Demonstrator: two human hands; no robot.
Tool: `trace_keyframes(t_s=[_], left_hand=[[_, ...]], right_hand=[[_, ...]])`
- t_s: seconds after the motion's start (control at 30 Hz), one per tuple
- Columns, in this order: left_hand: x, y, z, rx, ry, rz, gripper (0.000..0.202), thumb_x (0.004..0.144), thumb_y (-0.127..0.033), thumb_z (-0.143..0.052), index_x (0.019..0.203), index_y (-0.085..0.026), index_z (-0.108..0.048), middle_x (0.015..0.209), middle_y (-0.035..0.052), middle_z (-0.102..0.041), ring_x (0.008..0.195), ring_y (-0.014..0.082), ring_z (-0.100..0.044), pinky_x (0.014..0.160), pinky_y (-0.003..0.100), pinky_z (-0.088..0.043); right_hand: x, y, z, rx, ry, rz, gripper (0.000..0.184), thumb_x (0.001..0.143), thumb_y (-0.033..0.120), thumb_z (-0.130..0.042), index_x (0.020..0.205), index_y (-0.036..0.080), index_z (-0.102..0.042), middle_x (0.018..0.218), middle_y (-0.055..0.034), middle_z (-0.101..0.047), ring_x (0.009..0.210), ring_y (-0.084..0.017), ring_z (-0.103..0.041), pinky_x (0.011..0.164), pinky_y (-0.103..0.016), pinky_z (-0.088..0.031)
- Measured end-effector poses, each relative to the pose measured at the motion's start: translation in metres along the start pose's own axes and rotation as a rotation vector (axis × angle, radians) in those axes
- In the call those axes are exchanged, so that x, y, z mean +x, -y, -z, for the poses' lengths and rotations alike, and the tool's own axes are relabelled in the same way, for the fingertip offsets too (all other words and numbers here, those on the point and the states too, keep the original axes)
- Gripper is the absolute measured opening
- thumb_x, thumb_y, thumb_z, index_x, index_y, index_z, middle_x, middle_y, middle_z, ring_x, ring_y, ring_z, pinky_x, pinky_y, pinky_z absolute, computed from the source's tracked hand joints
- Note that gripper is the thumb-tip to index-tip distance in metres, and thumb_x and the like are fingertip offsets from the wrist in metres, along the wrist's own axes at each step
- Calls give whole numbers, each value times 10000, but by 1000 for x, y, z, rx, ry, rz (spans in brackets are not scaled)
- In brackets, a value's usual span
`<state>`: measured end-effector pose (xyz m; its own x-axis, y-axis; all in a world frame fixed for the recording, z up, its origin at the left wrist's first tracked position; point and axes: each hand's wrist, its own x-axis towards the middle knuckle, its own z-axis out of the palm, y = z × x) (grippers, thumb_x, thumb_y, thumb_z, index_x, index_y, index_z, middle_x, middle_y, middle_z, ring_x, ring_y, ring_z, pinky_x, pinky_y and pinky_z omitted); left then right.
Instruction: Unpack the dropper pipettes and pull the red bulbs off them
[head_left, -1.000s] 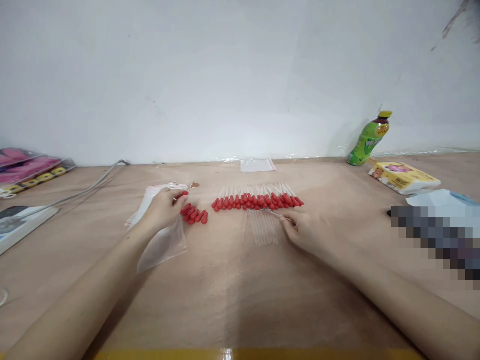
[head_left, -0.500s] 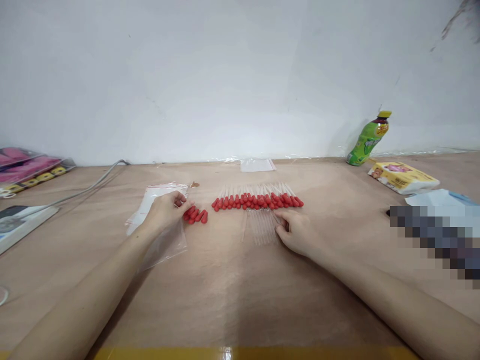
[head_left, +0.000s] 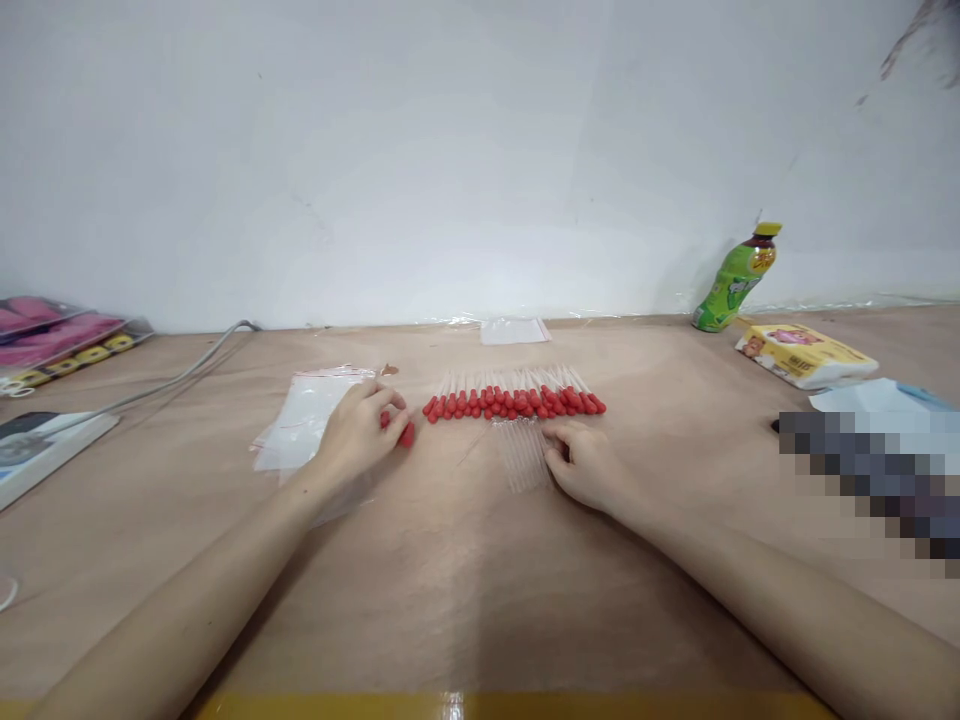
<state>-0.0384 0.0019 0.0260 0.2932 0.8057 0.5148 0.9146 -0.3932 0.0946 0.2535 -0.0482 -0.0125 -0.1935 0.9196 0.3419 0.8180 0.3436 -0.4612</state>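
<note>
My left hand (head_left: 361, 425) is curled over a small pile of red rubber dropper bulbs (head_left: 406, 436), with thumb and fingers closed around some of them. The hand hides most of that pile. My right hand (head_left: 583, 460) is closed at the right edge of a row of thin clear tubes (head_left: 520, 455), fingertips against the end tube. Just beyond the tubes runs a long row of assembled droppers (head_left: 516, 402), their red bulbs toward me and pale stems pointing away. Partly under my left hand and wrist lie clear zip bags (head_left: 304, 415).
A white packet (head_left: 514, 331) lies by the wall. At the right are a green bottle (head_left: 733, 285) leaning on the wall, a yellow tissue pack (head_left: 806, 355) and a blurred dark object. Bagged pink items (head_left: 64, 335), a grey cable (head_left: 195, 368) and a white device (head_left: 56, 450) occupy the left.
My left hand has shifted right, from the edge of the loose red bulbs to over them, covering most. My right hand has moved slightly left, still at the clear tubes.
</note>
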Motion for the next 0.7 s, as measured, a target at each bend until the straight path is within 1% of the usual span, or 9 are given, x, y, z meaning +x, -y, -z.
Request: trace_keyframes(t_s=[0.07, 0.17, 0.23, 0.33, 0.5, 0.6, 0.63, 0.7], left_hand=[[1, -10, -5, -17, 28, -49, 209, 786, -348, -484, 723, -187, -600, 787, 42, -561, 828, 204, -520, 752, 313, -404], [1, -27, -9, -14, 72, -92, 228, 786, -363, -500, 702, -176, -598, 767, 49, -555, 787, 202, -512, 739, 331, -392], [-2, -39, -10, -15, 117, -133, 207, 773, -363, -524, 711, -181, -602, 776, 43, -556, 773, 197, -513, 733, 338, -373], [-11, -54, -12, -59, 175, -185, 143, 763, -331, -543, 755, -202, -605, 795, 26, -567, 794, 194, -521, 726, 339, -349], [-22, -67, -19, -133, 217, -184, 112, 790, -275, -504, 814, -213, -594, 810, 18, -579, 816, 192, -517, 707, 329, -349], [-19, -67, -21, -142, 184, -197, 131, 808, -286, -484, 844, -214, -587, 866, 22, -573, 836, 188, -514, 728, 325, -362], [-15, -65, -21, -130, 151, -182, 146, 815, -303, -478, 854, -209, -582, 889, 30, -567, 850, 191, -512, 742, 326, -367], [-4, -59, -21, -66, 68, -110, 190, 826, -346, -462, 867, -193, -567, 907, 54, -557, 875, 207, -508, 762, 332, -374]], right_hand=[[0, 1, 0, 3, 11, -10, 126, 698, 109, -398, 600, 177, -436, 627, -16, -516, 617, -133, -477, 574, -228, -301], [1, 0, -1, 7, 16, -20, 112, 708, 116, -402, 647, 170, -479, 697, -34, -554, 672, -143, -504, 605, -231, -311], [2, 0, -2, 14, 21, -18, 118, 710, 116, -402, 663, 167, -498, 703, -37, -559, 678, -145, -505, 602, -230, -307], [3, 1, -3, 22, 23, -16, 111, 709, 128, -412, 636, 167, -486, 642, -22, -536, 623, -134, -479, 569, -228, -286], [4, 4, -2, 43, 19, -19, 140, 707, 152, -429, 569, 176, -416, 541, 16, -463, 523, -105, -413, 514, -223, -241], [3, 4, -1, 65, 19, -15, 170, 721, 176, -439, 553, 174, -412, 523, 24, -459, 503, -98, -408, 509, -220, -248], [3, 4, 0, 73, 14, -14, 173, 726, 188, -443, 554, 173, -429, 523, 24, -466, 502, -98, -413, 510, -220, -256], [2, 2, 0, 90, -8, -23, 155, 733, 210, -454, 589, 167, -492, 538, 19, -495, 504, -102, -431, 516, -221, -280]])
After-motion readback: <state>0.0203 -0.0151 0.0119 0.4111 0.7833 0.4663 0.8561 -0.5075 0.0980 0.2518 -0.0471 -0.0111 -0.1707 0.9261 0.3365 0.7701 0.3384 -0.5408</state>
